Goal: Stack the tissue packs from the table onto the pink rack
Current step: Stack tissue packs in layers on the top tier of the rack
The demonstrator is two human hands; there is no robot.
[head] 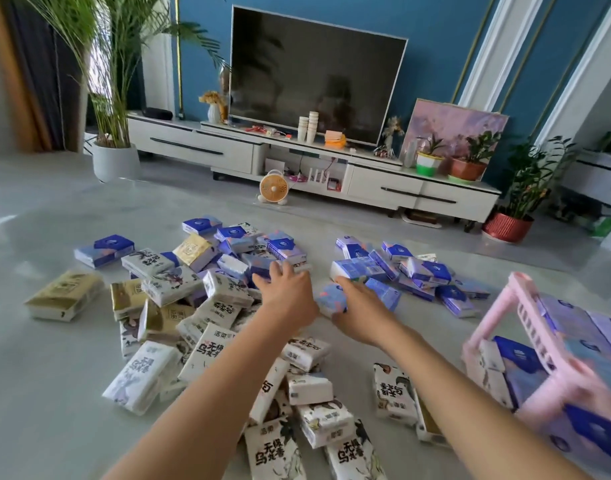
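Many tissue packs lie scattered on the grey table (pixel 55 375): white printed packs (pixel 210 351) near me, gold packs (pixel 65 294) at the left, blue packs (pixel 425 271) farther out. My left hand (pixel 286 292) reaches forward with fingers spread, touching a blue pack (pixel 262 266) in the middle heap. My right hand (pixel 361 308) is beside it, and its thumb and fingers seem to hold a small blue pack (pixel 330 299). The pink rack (pixel 505 306) stands at the right edge, with blue packs (pixel 518 362) stacked on its shelves.
Beyond the table a white TV cabinet (pixel 193 143) carries a large dark television (pixel 314 74), paper cups and potted plants. A small orange fan (pixel 274 189) sits on the floor. A tall palm in a white pot (pixel 115 161) stands at the left.
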